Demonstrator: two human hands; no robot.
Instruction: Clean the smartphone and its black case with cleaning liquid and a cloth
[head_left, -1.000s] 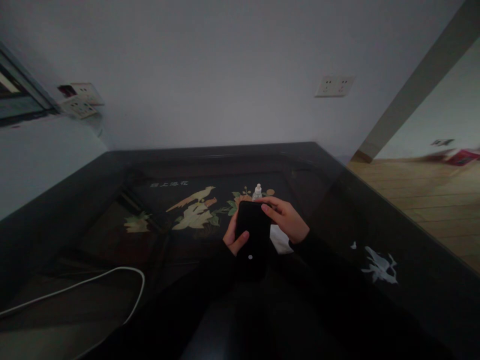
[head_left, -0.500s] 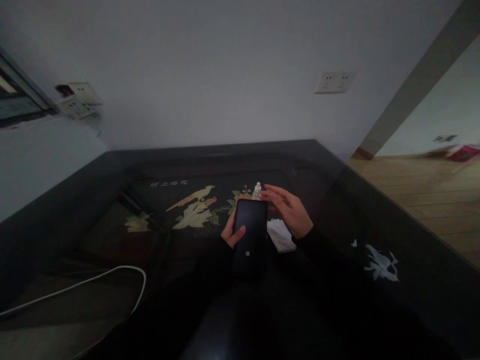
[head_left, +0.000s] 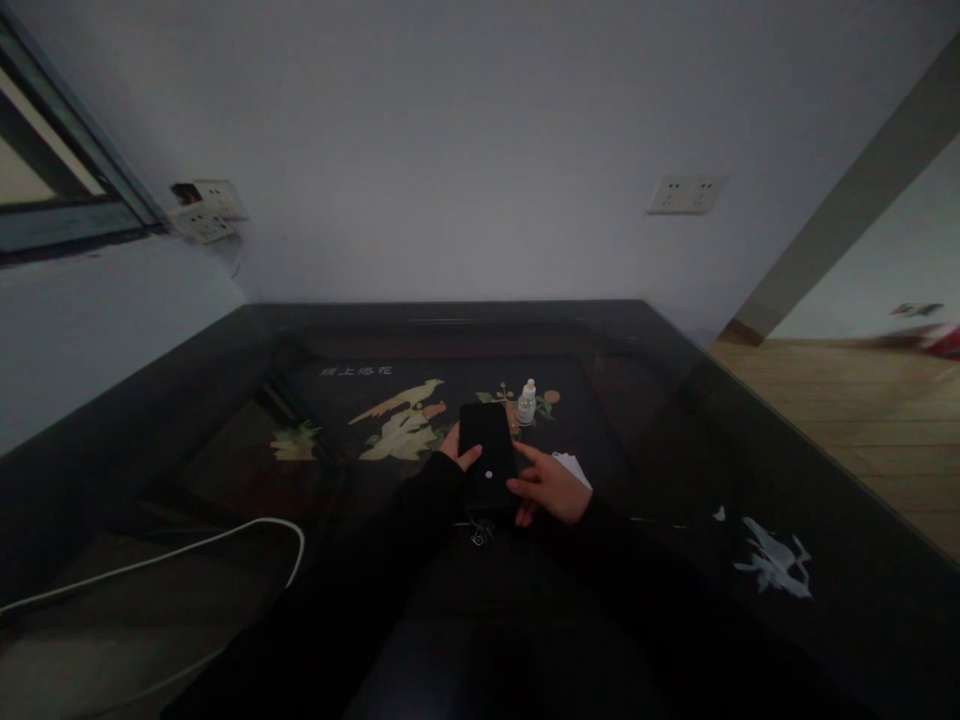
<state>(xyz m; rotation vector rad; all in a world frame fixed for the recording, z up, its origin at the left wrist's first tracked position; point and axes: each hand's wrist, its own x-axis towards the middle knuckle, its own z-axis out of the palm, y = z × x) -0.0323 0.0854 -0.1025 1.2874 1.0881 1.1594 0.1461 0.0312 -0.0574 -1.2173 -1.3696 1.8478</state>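
A black phone [head_left: 487, 455] with a dark screen is held over the dark table [head_left: 675, 430] in both my hands. My left hand [head_left: 456, 450] grips its left edge, thumb on the screen side. My right hand [head_left: 546, 485] closes on its lower right corner. A small clear bottle [head_left: 526, 402] with a white cap stands just beyond the phone. A crumpled white tissue [head_left: 574, 467] lies to the right, partly hidden by my right hand. Something small hangs under the phone; I cannot make it out.
The table top shows an inlaid bird and flower picture [head_left: 397, 420]. A white cable [head_left: 187, 550] loops at the near left. White paper scraps [head_left: 772, 560] lie at the right. Wall sockets [head_left: 686, 193] sit on the back wall. A wooden floor [head_left: 847, 400] lies to the right.
My right hand has moved from the phone's top, past the bottle, down to the lower right corner. The phone sits lower and farther from me. The camera view has shifted slightly.
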